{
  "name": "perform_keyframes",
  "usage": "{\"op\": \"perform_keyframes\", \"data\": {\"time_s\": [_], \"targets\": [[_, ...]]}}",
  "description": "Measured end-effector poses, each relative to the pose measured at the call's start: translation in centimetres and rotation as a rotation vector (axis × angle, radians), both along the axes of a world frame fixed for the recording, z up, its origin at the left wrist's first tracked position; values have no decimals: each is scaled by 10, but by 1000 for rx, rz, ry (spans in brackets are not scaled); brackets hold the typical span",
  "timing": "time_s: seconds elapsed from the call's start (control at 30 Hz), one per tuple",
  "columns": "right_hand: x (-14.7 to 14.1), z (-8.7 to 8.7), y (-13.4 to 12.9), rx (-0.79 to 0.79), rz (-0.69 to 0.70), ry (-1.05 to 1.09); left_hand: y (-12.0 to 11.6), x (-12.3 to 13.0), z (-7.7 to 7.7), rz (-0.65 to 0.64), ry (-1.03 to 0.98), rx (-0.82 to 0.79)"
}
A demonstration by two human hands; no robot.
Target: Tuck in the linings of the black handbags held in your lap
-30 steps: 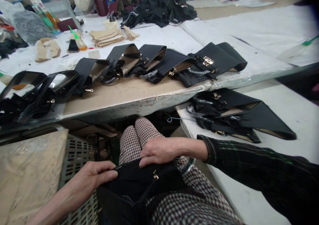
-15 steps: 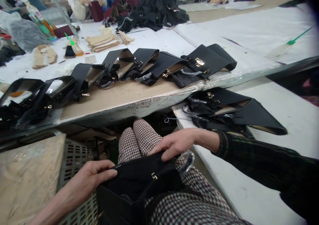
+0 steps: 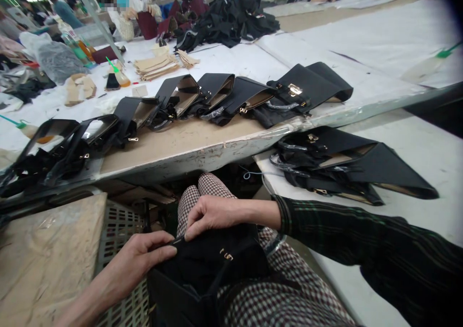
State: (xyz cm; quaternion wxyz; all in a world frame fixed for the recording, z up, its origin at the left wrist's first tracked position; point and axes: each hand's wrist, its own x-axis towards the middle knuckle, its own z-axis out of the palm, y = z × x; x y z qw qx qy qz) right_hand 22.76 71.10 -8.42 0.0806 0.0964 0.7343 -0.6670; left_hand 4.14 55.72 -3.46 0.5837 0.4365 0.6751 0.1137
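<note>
Left hand [image 3: 150, 250] and right hand [image 3: 213, 216] both pinch upper edge of black soft-fabric bag [image 3: 204, 259], which lies across brown-and-white checked trousers [image 3: 289, 271]. I judge it light, cloth limp, smooth lower panel [image 3: 173, 293] stiffer. Small gold metal fitting [image 3: 227, 256] could snag or scratch. I'd grip by edge, thumb and forefinger, clear of metal.

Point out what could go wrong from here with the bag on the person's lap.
The black bag rests on checked trousers, so it might slide if the left hand and right hand loosened together. Both hands work close together along its edge, so their fingers could get in each other's way.
</note>
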Motion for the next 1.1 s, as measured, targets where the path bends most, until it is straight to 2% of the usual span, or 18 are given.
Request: {"op": "perform_keyframes", "data": {"time_s": [0.17, 0.23, 0.3, 0.37, 0.5, 0.67, 0.8, 0.97, 1.1], "targets": [[-4, 8, -6, 261, 6, 104, 3, 0, -2, -24, -19, 17], [-10, 9, -11, 360, 9, 99, 3, -1, -4, -36, -16, 37], [-16, 6, -14, 395, 19, 52, 2, -1, -5, -36, -21, 49], [-20, 2, -15, 317, 31, 5, 0, -2, -6, -20, -42, 41], [-15, 0, -7, 62, 72, -64, -3, -4, -5, 13, -82, -6], [8, 5, 4, 86, 73, -127, -4, -6, -5, 33, -113, -18], [21, -2, 6, 15, -43, -208, -2, -6, -7, 55, -138, -38], [17, -4, 8, -52, -148, -157, 3, -6, -8, 45, -120, -32], [3, 4, 9, -4, -82, -68, 5, -6, -8, 20, -78, -30]]}}
